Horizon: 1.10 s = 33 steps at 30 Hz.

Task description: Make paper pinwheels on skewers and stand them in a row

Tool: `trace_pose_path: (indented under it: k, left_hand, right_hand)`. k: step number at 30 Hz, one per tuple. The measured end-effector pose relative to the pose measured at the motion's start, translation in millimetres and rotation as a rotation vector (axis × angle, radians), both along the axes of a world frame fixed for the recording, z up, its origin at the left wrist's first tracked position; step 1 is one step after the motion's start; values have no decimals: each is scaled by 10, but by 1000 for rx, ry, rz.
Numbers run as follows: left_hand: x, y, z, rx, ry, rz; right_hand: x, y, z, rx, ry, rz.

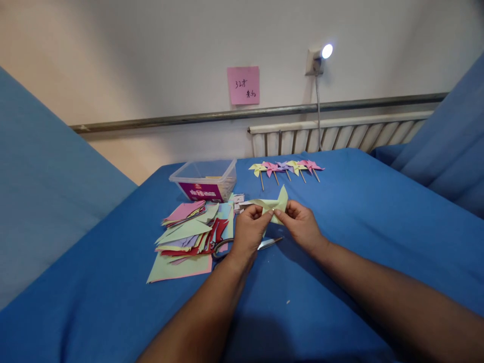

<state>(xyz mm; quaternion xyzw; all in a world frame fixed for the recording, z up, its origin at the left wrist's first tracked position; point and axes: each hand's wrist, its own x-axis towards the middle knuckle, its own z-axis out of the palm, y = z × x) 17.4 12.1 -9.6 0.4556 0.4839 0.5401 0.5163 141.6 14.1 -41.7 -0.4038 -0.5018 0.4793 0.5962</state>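
Note:
Between my two hands is a light green paper pinwheel, its blades folded in toward the middle. My left hand pinches it from the left, thumb near the centre. From the right, my right hand grips it, with that thumb also at the centre. A tiny pale spot shows between the thumb tips, too small to name. Under and beside my left hand lies a pair of scissors, blades pointing right, partly hidden by the hand. No stick shows on this pinwheel.
Stacked coloured paper lies at the left. Behind it stands a clear plastic box with a purple label. Small white boxes sit beside it. Several finished pinwheels on sticks lie at the back of the blue-covered table.

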Motion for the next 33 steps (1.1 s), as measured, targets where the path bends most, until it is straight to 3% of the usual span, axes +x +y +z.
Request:
trace_pose_path:
  k: [13, 22, 27, 30, 33]
  left_hand:
    - [-18, 23, -26, -4, 24, 30]
    - [15, 11, -61, -12, -25, 38]
    - [7, 29, -99, 119, 64, 238]
    - [27, -16, -106, 174, 163, 162]
    - [82, -89, -99, 184, 129, 32]
  right_hand:
    - [-11, -8, 4, -26, 12, 29]
    - [-19, 14, -28, 43, -95, -71]
    - [101, 63, -15, 195, -414, -341]
    - [165, 65, 9, 362, -691, -461]
    - [185, 40, 52, 518, -906, -458]
